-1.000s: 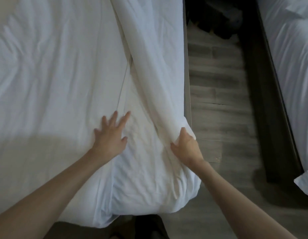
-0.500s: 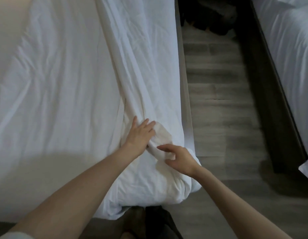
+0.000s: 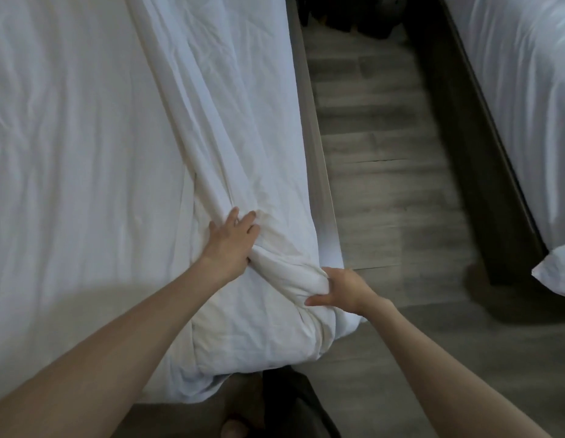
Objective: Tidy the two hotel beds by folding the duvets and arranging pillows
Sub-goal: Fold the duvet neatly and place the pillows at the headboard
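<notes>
Right hand [image 3: 343,287] grips a bunched duvet [image 3: 230,128] corner, fingers curled round it. Left hand [image 3: 232,245] presses flat on the fold. Duvet lies along the right edge of the bed [image 3: 69,159].

white duvet [image 3: 85,153] across near bed [image 3: 317,172]
</notes>
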The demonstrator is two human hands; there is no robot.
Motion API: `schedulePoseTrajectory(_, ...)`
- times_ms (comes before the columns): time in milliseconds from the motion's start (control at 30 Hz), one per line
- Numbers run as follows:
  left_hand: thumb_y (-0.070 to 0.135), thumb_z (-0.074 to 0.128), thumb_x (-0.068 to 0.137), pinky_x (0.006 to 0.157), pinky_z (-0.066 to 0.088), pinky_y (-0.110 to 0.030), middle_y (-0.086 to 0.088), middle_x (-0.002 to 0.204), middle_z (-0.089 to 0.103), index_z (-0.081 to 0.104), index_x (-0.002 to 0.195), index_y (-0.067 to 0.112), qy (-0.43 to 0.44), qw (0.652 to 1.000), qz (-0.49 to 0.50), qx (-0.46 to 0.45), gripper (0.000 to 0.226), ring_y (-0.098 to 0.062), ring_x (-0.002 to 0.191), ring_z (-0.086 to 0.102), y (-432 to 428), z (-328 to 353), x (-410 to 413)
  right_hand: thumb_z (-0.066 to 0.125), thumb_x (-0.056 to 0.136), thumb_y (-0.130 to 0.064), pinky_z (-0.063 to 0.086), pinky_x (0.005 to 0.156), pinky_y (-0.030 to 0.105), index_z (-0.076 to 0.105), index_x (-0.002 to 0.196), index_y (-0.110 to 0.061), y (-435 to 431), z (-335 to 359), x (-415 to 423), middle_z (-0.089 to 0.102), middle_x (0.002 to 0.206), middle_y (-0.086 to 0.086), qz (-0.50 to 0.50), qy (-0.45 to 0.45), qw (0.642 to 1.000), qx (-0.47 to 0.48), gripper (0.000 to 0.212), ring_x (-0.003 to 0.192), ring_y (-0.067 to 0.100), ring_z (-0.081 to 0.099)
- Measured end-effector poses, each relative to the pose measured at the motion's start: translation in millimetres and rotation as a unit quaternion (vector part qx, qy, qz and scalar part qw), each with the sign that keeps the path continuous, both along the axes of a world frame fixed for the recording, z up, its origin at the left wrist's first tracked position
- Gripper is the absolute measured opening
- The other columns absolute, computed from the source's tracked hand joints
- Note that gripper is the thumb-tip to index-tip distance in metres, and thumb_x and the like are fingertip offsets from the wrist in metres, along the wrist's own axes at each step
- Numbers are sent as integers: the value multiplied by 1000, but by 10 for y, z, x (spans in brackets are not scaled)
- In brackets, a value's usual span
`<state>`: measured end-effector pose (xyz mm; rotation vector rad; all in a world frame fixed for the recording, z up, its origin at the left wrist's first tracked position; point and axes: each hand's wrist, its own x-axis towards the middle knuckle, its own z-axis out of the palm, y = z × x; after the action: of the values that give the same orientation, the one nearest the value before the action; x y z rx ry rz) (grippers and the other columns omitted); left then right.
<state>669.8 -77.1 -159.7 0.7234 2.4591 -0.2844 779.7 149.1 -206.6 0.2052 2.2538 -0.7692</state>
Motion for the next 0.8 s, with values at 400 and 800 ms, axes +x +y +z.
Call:
schedulePoseTrajectory(400, 10, 86, 45, 102, 37, -61, -4, 103, 65, 67, 105, 19, 176, 929, -311, 95, 64, -24, 105, 64, 204, 355, 166, 62, 81, -58, 44, 72, 34, 53, 118, -21, -222, 736, 466, 67, 105, 6, 81, 123, 981, 123, 53, 98, 30, 62)
schedulePoseTrajectory(800, -8, 63, 61, 59, 27, -33, -3, 86, 53, 57, 97, 16, 239, 912, -322, 90, 44, -26, 73, 52, -991, 847, 423, 66, 81, -49, 35, 65, 34, 44, 106, -13, -1688, 1274, 917, 61, 100, 12, -25, 169, 974, 151, 49, 92, 34, 58)
